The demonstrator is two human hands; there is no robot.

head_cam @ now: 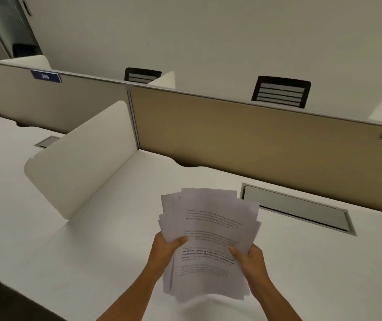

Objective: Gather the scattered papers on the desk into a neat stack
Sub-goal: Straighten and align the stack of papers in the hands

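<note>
White desk [97, 251] surface fills the lower view, bounded at the back by a tan partition [254, 140] and on the left by a rounded white divider [81, 158]; a grey cable hatch [298, 208] is set into the top near the partition. No loose sheets are seen on the desk, so the gathering appears largely done. The papers [208, 239] are held above the desk as a fanned, uneven bundle, corners splayed at the far end, most likely so that the edges can be squared before being laid down. The bundle is gripped from both sides: the left hand [165, 251] is curled round the left edge with its thumb on top, and the right hand [249, 258] is clamped on the right edge likewise. The sheets lie between the two hands, extending beyond them towards the partition.
</note>
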